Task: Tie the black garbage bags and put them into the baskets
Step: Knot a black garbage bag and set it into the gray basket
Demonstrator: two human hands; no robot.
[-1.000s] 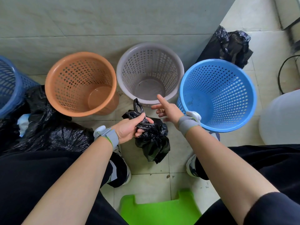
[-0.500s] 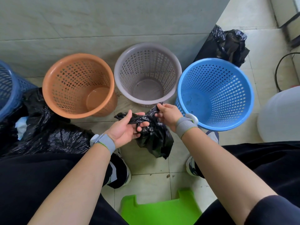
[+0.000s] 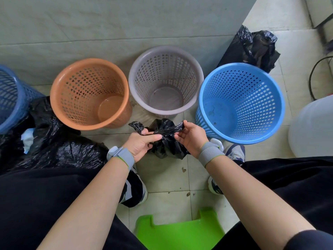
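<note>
Head view, looking down between the knees. Small black garbage bag [image 3: 167, 147] held in mid-air over the tiled floor [image 3: 162, 179], just in front of the grey basket [image 3: 131, 76] and between the orange basket [image 3: 54, 105] and the light blue basket [image 3: 281, 109], inside none of them. Left hand [image 3: 140, 145] closed on one twisted strip of the bag's mouth, thumb and curled fingers pinching it, loose end sticking out to the left past the forefinger. Right hand [image 3: 191, 138] pinching the opposite strip between thumb and fingertips, remaining fingers curled. Strips drawn taut to either side above the bunched neck; whether a knot sits there, cannot tell. All three baskets upright, side by side along the wall, bottoms visible through the open tops. Dark blue basket [image 3: 19, 98] at the far left edge, partly cut off. Large crumpled black bag [image 3: 68, 152] on the floor by the left knee, below the orange basket. Another black bag [image 3: 252, 47] behind the light blue basket. Grey wristband [image 3: 124, 156] on each wrist. Green stool [image 3: 180, 233] at the bottom edge, between the legs. White rounded container [image 3: 313, 127] at the right edge.
</note>
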